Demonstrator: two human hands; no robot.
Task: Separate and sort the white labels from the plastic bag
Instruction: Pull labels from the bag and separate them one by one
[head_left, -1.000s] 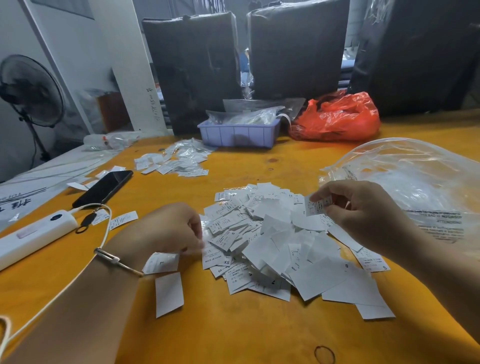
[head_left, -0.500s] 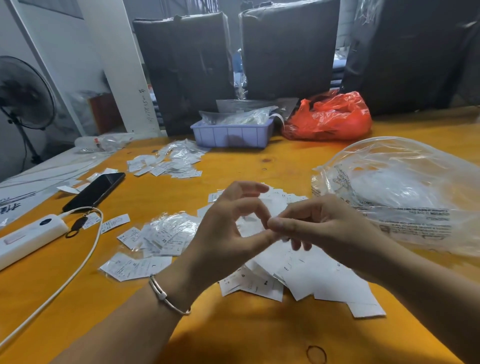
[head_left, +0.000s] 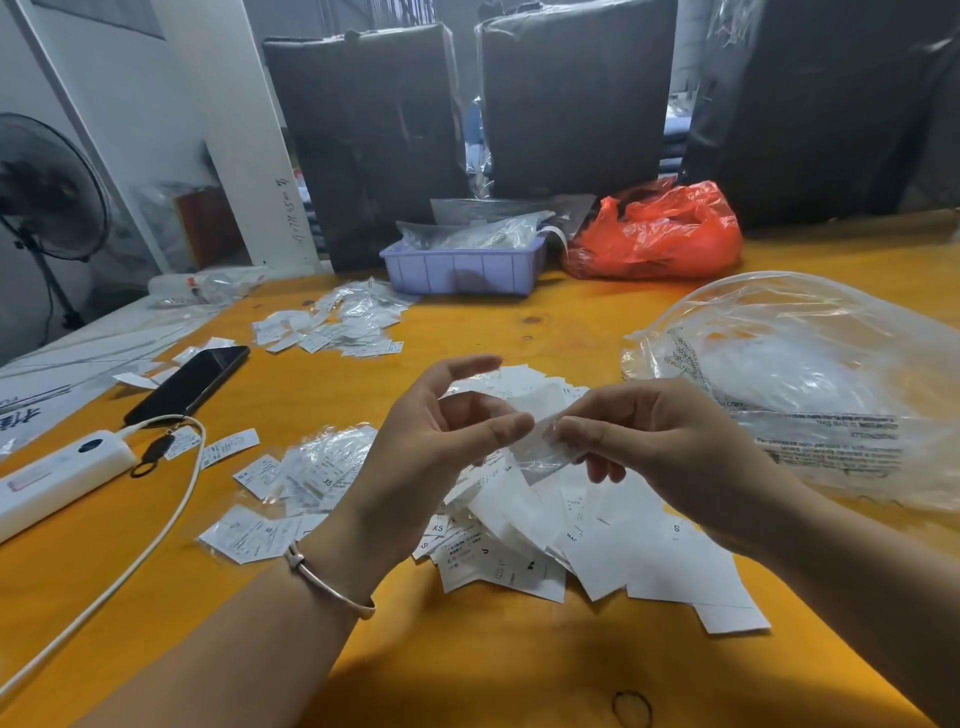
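Hands mid-peel: left hand (head_left: 441, 447) and right hand (head_left: 639, 447) both pinch one small clear sleeve (head_left: 540, 449) above the label pile (head_left: 571, 540); next, slide its label out

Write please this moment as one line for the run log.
step: separating label | left hand: pinches small clear sleeve | right hand: pinches same sleeve | label pile: on table beneath hands

Left hand (head_left: 441, 441) and right hand (head_left: 654, 447) pinching
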